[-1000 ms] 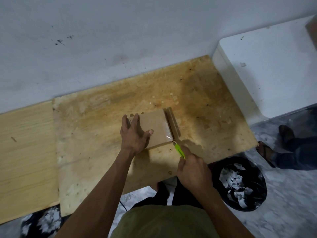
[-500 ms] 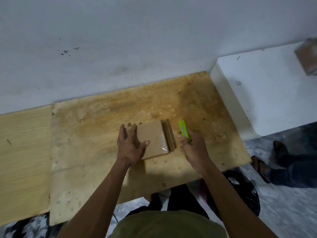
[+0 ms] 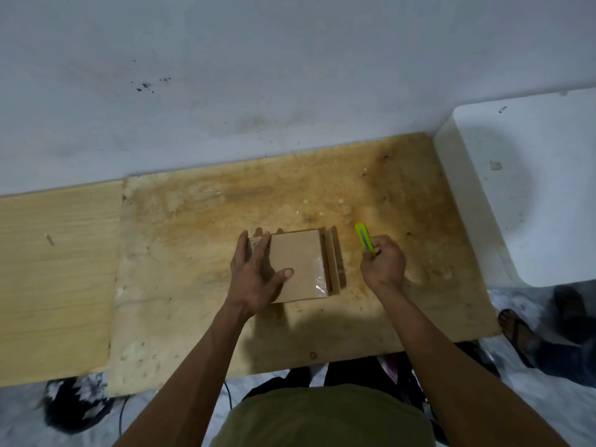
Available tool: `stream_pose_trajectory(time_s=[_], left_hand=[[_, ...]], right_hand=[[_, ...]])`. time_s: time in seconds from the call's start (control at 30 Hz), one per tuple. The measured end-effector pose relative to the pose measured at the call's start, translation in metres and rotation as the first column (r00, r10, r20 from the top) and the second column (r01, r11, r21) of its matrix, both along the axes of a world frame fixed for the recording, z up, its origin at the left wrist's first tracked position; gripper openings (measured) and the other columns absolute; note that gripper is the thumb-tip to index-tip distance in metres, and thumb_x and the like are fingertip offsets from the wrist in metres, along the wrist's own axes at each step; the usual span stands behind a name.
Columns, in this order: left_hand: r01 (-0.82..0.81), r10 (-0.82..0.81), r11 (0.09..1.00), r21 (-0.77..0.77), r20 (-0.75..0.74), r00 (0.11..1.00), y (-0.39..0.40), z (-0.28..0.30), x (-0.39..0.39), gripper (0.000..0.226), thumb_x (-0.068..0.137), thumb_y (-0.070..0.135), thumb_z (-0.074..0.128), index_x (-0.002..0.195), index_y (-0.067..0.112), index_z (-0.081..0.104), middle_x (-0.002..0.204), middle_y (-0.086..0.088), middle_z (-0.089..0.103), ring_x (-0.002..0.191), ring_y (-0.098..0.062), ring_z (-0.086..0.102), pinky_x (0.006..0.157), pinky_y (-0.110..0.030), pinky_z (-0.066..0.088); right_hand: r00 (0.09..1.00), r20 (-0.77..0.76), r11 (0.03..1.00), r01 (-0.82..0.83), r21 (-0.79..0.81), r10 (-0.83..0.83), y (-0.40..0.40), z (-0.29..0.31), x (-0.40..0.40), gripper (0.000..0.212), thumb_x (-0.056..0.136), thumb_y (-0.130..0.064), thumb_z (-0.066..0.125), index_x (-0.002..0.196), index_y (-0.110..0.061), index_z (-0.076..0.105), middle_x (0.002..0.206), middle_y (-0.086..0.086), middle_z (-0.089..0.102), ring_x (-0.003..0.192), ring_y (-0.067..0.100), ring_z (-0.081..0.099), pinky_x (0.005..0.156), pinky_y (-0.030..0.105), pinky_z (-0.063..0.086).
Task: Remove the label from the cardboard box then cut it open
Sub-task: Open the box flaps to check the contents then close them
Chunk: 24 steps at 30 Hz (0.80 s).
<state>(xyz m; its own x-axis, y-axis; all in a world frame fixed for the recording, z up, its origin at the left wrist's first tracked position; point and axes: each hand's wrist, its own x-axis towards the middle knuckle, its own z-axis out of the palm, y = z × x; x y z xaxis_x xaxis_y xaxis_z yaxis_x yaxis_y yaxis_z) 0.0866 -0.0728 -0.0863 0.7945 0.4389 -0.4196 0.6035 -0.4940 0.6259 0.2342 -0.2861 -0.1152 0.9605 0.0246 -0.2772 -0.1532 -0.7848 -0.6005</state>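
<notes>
Our left hand [image 3: 256,275] lies flat with fingers spread on the cardboard box [image 3: 298,266], pressing it to the stained wooden tabletop [image 3: 193,253]. At the box's three o'clock, well clear of it, our right hand [image 3: 383,264] curls round a lime-green utility knife [image 3: 364,238] (tip toward twelve o'clock). One box flap [image 3: 333,261] stands open on that side.
</notes>
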Motion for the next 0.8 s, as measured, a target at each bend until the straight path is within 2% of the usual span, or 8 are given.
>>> stream_pose_trajectory(time_s=[0.07, 0.2, 0.3, 0.37, 0.43, 0.53, 0.67, 0.8], left_hand=[[0.001, -0.001, 1.000, 0.002, -0.001, 1.000, 0.000, 0.000, 0.000, 0.105, 0.066, 0.080, 0.053, 0.155, 0.037, 0.018, 0.164, 0.005, -0.013, 0.150, -0.034, 0.004, 0.119, -0.055, 0.024], [0.002, -0.002, 1.000, 0.000, 0.006, 1.000, -0.001, 0.002, 0.000, 0.106, 0.064, 0.082, 0.049, 0.155, 0.038, 0.016, 0.164, 0.004, -0.014, 0.150, -0.034, 0.003, 0.118, -0.056, 0.024], [-0.001, 0.000, 1.000, 0.001, 0.033, 0.999, -0.002, 0.003, -0.001, 0.109, 0.064, 0.082, 0.050, 0.155, 0.042, 0.007, 0.164, 0.004, -0.015, 0.150, -0.033, 0.002, 0.117, -0.055, 0.021], [-0.022, 0.022, 1.000, -0.002, 0.071, 0.997, -0.003, 0.002, -0.002, 0.111, 0.065, 0.080, 0.056, 0.155, 0.043, 0.004, 0.164, 0.004, -0.016, 0.151, -0.031, 0.001, 0.117, -0.053, 0.020], [-0.048, 0.048, 0.999, 0.002, 0.125, 0.991, -0.004, 0.001, -0.005, 0.113, 0.068, 0.074, 0.066, 0.156, 0.039, 0.005, 0.165, 0.002, -0.011, 0.151, -0.029, 0.003, 0.117, -0.051, 0.021], [-0.095, 0.091, 0.995, 0.015, 0.179, 0.980, -0.004, 0.001, -0.010, 0.113, 0.073, 0.072, 0.067, 0.156, 0.031, 0.003, 0.165, 0.001, 0.000, 0.151, -0.023, 0.007, 0.119, -0.047, 0.022], [-0.218, 0.233, 0.970, -0.105, 0.155, 0.960, 0.007, -0.003, -0.015, 0.109, 0.075, 0.078, 0.061, 0.155, 0.032, 0.002, 0.162, -0.001, 0.018, 0.147, -0.024, 0.025, 0.116, -0.051, 0.033], [-0.251, 0.286, 0.951, -0.179, 0.202, 0.937, 0.019, -0.007, -0.025, 0.078, 0.088, 0.070, 0.049, 0.149, 0.032, 0.019, 0.147, 0.003, 0.041, 0.131, -0.009, 0.043, 0.108, -0.038, 0.039]], right_hand=[[1.000, 0.020, 0.998, -0.004, -0.065, 0.006, 0.001, -0.003, -0.001, 0.012, 0.081, -0.013, 0.067, 0.093, -0.011, 0.066, 0.095, 0.014, 0.064, 0.092, 0.036, 0.060, 0.074, 0.034, 0.048], [0.999, 0.046, 0.994, -0.019, -0.111, 0.024, 0.002, 0.001, -0.006, 0.033, 0.082, -0.022, 0.067, 0.113, -0.011, 0.058, 0.113, 0.016, 0.053, 0.112, 0.036, 0.048, 0.087, 0.042, 0.048], [0.963, 0.258, 0.996, -0.086, 0.031, 0.075, 0.008, 0.018, -0.018, 0.031, 0.085, -0.015, 0.066, 0.115, -0.012, 0.061, 0.110, 0.013, 0.057, 0.108, 0.030, 0.051, 0.089, 0.046, 0.049], [0.943, 0.314, 0.972, -0.164, 0.166, 0.105, 0.018, 0.037, -0.035, 0.026, 0.088, -0.012, 0.063, 0.114, -0.015, 0.063, 0.112, 0.006, 0.060, 0.112, 0.020, 0.051, 0.097, 0.034, 0.046], [0.926, 0.300, 0.933, -0.299, 0.202, 0.231, 0.031, 0.051, -0.056, 0.031, 0.092, -0.014, 0.059, 0.123, -0.018, 0.062, 0.119, 0.000, 0.059, 0.117, 0.008, 0.045, 0.099, 0.016, 0.039], [0.886, 0.239, 0.891, -0.435, 0.131, 0.398, 0.041, 0.042, -0.075, 0.040, 0.097, -0.018, 0.051, 0.138, -0.018, 0.052, 0.137, 0.001, 0.054, 0.125, 0.015, 0.046, 0.103, 0.027, 0.041], [0.918, 0.108, 0.916, -0.391, 0.091, 0.381, 0.038, 0.027, -0.078, 0.046, 0.102, -0.028, 0.041, 0.147, -0.020, 0.038, 0.149, -0.001, 0.043, 0.135, 0.016, 0.037, 0.110, 0.029, 0.032], [0.919, 0.058, 0.915, -0.395, 0.085, 0.391, 0.035, 0.022, -0.074, 0.049, 0.103, -0.032, 0.039, 0.149, -0.021, 0.034, 0.153, -0.001, 0.038, 0.139, 0.016, 0.030, 0.111, 0.026, 0.022]])
